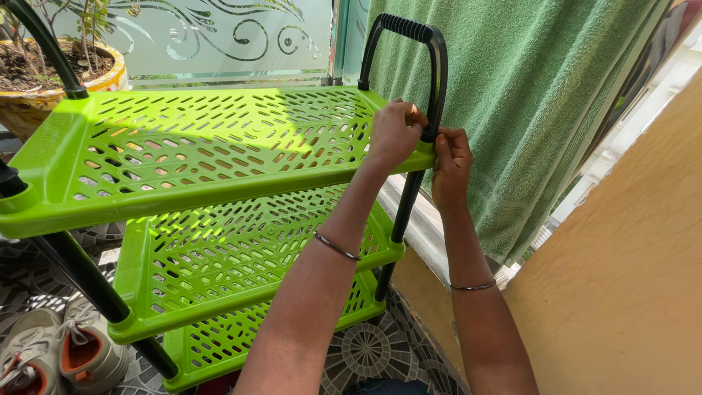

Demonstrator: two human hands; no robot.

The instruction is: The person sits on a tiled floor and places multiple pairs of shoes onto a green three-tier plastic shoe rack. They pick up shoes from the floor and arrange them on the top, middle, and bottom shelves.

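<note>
- The black handle loops up from the near right corner of the top shelf, the uppermost tier of a lime-green slotted rack.
- The left hand is closed on the handle's lower leg where it meets that corner.
- The right hand pinches the same leg from the other side, just below the shelf edge, fingers together on it.
- Two more green shelves sit beneath the top shelf, joined by black posts.
- A green towel hangs just behind the handle.
- A potted plant stands beyond the top shelf's far left corner.
- Grey shoes lie on the patterned floor below its left end.
</note>
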